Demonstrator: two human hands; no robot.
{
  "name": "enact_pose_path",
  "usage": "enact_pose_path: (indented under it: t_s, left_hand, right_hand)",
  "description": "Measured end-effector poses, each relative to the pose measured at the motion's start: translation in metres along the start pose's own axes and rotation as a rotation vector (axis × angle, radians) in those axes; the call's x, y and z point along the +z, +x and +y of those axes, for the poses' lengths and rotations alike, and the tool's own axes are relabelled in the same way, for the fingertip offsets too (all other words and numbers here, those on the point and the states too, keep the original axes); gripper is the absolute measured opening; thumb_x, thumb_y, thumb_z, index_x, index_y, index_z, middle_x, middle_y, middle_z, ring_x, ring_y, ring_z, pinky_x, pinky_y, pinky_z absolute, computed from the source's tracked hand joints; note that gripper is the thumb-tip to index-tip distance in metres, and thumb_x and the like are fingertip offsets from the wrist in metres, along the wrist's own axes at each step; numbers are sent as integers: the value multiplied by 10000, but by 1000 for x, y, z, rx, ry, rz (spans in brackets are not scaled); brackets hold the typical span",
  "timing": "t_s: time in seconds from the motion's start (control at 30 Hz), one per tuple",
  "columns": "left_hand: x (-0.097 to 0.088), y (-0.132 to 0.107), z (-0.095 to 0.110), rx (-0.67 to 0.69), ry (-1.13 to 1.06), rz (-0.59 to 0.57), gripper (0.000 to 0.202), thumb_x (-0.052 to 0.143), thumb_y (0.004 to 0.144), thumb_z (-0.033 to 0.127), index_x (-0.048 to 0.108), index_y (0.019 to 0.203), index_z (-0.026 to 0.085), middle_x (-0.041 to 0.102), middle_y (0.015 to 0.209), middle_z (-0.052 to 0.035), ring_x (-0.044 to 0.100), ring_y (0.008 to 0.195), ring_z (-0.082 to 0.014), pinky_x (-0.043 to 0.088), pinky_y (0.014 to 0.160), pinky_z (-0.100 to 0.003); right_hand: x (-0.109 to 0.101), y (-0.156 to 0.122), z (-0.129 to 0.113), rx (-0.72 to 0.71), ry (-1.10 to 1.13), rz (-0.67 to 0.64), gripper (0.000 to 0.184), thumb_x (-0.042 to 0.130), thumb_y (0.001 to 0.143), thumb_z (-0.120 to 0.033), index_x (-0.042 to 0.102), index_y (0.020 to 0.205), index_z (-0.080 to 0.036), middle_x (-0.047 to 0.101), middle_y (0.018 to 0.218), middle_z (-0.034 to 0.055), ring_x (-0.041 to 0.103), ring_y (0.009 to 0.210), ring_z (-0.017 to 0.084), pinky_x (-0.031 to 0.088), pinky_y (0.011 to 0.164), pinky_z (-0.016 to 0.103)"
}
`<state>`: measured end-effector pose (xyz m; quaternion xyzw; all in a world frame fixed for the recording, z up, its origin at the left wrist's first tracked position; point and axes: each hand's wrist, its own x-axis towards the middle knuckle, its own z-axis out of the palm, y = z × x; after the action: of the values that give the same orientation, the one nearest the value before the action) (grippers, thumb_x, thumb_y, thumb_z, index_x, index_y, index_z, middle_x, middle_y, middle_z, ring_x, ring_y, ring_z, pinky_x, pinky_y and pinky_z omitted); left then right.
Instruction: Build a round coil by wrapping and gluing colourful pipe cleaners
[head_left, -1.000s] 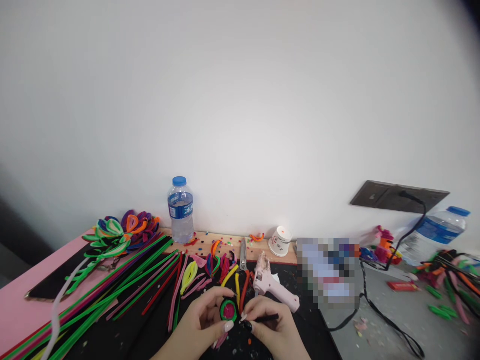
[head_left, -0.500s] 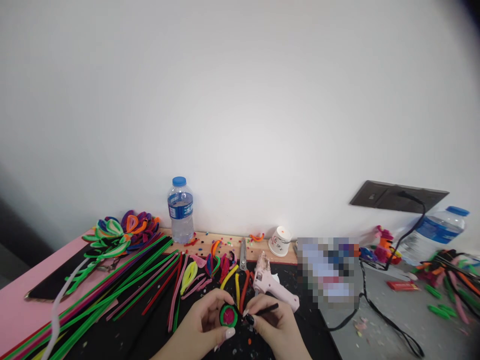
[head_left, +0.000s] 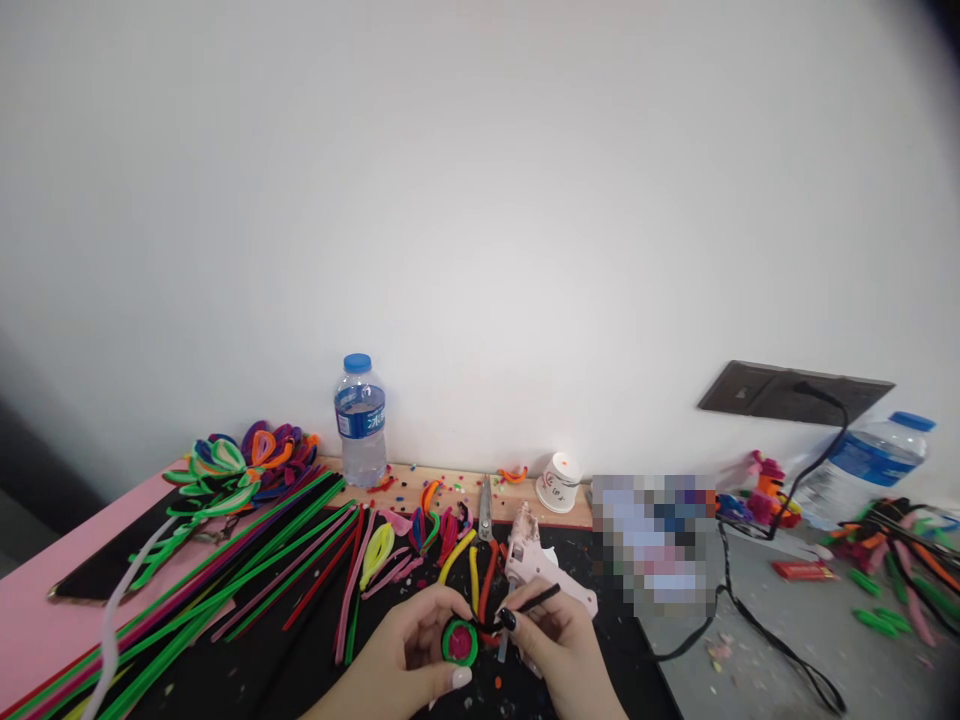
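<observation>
Low in the middle, my left hand pinches a small coiled disc of pipe cleaner, pink at its centre with a green ring. My right hand grips a black pipe cleaner between thumb and fingers; one end sticks out to the upper right, the other runs left toward the disc. Whether that end touches the disc's edge I cannot tell. Just beyond my right hand lies a pale pink hot glue gun. Yellow-handled scissors lie beyond the disc.
Long pipe cleaners fan out at left beside pipe-cleaner flowers. A water bottle and an upturned paper cup stand by the wall. At right, a black cable crosses the grey table.
My right hand has moved slightly up and right with the black pipe cleaner, whose left part now shows stretched out from the disc. The disc has turned a little and shifted slightly.
</observation>
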<state>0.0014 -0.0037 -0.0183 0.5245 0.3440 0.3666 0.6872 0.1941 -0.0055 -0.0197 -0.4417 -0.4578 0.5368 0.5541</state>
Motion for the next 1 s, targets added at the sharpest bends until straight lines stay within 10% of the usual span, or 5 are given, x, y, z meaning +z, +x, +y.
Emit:
enact_pose_path:
  t_s: [0.67, 0.8, 1.0]
  left_hand:
    - [0, 2, -4, -26, -32, -46, 348, 785, 624, 292, 584, 890, 193, 510, 663, 61, 397, 527, -69, 281, 477, -186]
    - [-3, 6, -6, 28, -116, 94, 358, 768, 660, 320, 572, 942, 218, 536, 712, 47, 448, 552, -79, 337, 478, -183]
    - [-8, 10, 1, 86, -161, 256, 353, 760, 682, 303, 565, 967, 231, 585, 740, 33, 484, 585, -88, 321, 448, -166]
  right_hand:
    - [0, 0, -11, -23, -131, 27, 304, 741, 682, -457, 668, 679, -162, 622, 577, 5, 537, 477, 121, 427, 472, 222]
    - [-12, 7, -29, -139, -503, -38, 141, 617, 776, -298, 664, 821, -172, 651, 711, 39, 582, 615, 178, 465, 571, 270]
    - [-32, 20, -37, -284, -1178, 142, 391, 526, 713, -156, 582, 1098, -186, 591, 1164, 121, 543, 1043, 301, 431, 861, 416]
